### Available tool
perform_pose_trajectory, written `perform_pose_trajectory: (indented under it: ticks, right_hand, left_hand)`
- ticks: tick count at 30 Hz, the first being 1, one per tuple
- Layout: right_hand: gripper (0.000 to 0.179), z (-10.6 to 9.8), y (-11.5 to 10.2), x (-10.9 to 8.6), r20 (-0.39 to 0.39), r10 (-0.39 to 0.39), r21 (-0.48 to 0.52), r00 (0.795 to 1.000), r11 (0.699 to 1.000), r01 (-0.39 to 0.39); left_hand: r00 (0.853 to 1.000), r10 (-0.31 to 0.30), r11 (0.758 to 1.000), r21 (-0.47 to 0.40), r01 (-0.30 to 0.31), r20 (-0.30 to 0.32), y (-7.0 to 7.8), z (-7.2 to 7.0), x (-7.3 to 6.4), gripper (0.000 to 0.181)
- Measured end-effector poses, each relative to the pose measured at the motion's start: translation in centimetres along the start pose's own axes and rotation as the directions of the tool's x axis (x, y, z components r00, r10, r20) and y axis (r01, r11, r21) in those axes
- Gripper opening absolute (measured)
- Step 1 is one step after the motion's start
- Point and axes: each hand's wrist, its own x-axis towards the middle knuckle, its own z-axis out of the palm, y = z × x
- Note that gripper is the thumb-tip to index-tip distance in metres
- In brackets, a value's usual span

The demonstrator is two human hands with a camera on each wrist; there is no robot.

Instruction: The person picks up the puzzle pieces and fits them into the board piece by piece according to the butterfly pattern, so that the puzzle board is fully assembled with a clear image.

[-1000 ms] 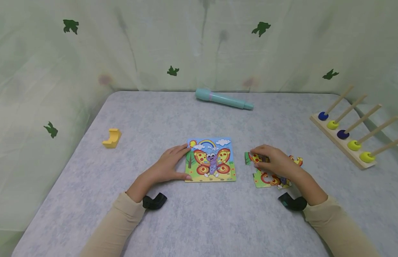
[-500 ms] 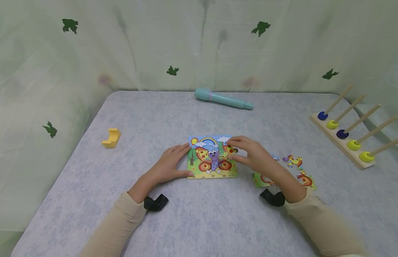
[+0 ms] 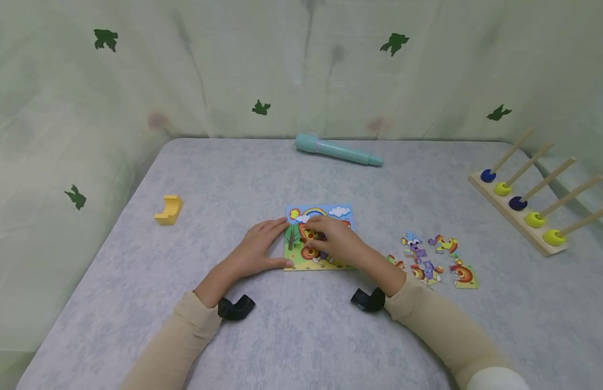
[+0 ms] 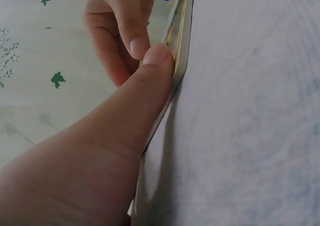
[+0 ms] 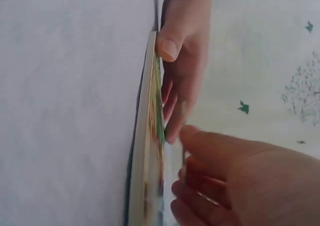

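Note:
A square butterfly picture puzzle board [image 3: 340,212] lies flat in the middle of the table in the head view. My left hand [image 3: 255,249] rests along its left edge, fingers stretched to the upper corner and thumb on the lower one. Over the board's left half, my right hand [image 3: 342,242] pinches a puzzle piece [image 3: 308,234] with a red and yellow wing print. The right wrist view shows the piece edge-on, apart from the board. The right hand covers much of the picture's middle.
Several loose puzzle pieces [image 3: 426,271] lie right of the board, partly behind the right forearm. A peg stand [image 3: 513,214] with blue and yellow beads stands at the right. A teal microphone-shaped toy [image 3: 338,151] lies at the back, a yellow curved block [image 3: 170,210] at the left.
My right hand has carried the puzzle piece from the loose pieces leftward to over the board's left half. The left hand has stayed on the board, which shifted slightly away.

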Motion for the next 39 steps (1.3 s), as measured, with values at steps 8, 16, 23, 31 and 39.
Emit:
perform_pose_trajectory:
  ticks: [8, 16, 23, 31, 39]
  right_hand:
    - [0.042, 0.9, 0.4, 0.6, 0.029, 0.027, -0.049, 0.999, 0.998, -0.026]
    - [0.04, 1.4, 0.6, 0.8, -0.013, 0.006, -0.088, 1.0, 0.996, -0.007]
    - [0.038, 1.5, 0.7, 1.0, -0.071, 0.012, -0.13, 0.997, 0.991, -0.021]
    - [0.046, 0.2, 0.4, 0.7, 0.052, 0.071, -0.01, 0.996, 0.997, -0.071]
    - [0.06, -3.8, -0.9, -1.6, 0.015, 0.053, 0.109, 0.998, 0.993, -0.055]
  left_hand:
    - [0.999, 0.03, 0.999, -0.032, -0.029, 0.021, -0.4, -0.2, -0.1, 0.094]
    - [0.997, 0.066, 0.997, -0.035, -0.065, 0.028, -0.5, -0.2, -0.1, 0.082]
    - [0.998, 0.056, 0.998, -0.029, -0.055, 0.038, -0.4, -0.3, -0.2, 0.082]
    - [0.997, 0.057, 0.998, -0.018, -0.056, 0.051, -0.3, -0.4, -0.1, 0.083]
    - [0.997, 0.054, 0.998, -0.021, -0.053, 0.051, -0.3, -0.4, 0.0, 0.083]
